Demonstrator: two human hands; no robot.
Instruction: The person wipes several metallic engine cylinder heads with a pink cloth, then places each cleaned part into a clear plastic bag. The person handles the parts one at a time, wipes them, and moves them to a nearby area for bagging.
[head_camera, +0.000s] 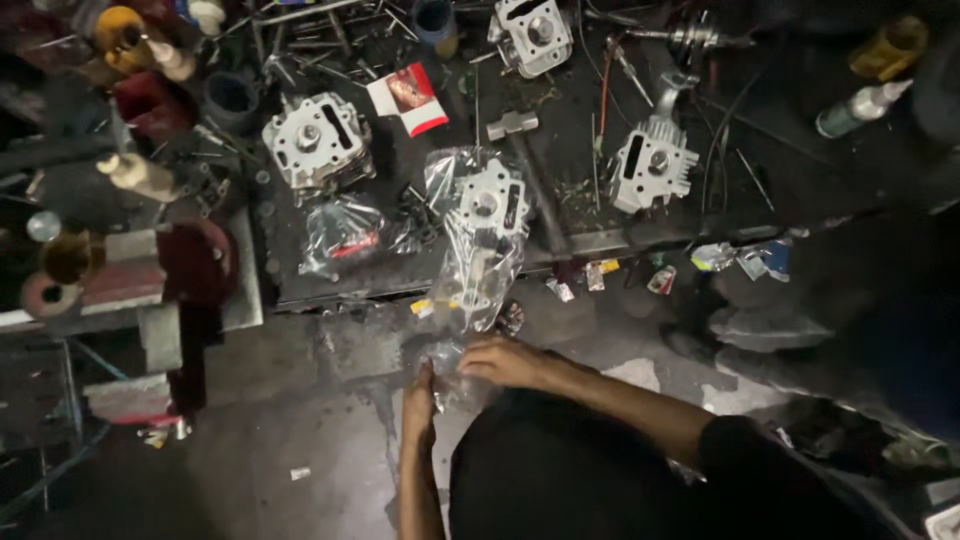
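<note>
hands (470, 385) on clear bag (478, 270), contents unclear

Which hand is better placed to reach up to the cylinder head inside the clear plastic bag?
Probably the right hand: it is higher on the clear plastic bag, nearer the cylinder head. The left hand grips the bag's lower end.

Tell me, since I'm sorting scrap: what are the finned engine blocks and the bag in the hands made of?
Finned silver-grey engine blocks: likely cast aluminium, matte pale metal. Crinkled clear bag: thin plastic film, glossy, see-through, pinched by both hands' fingers.
</note>
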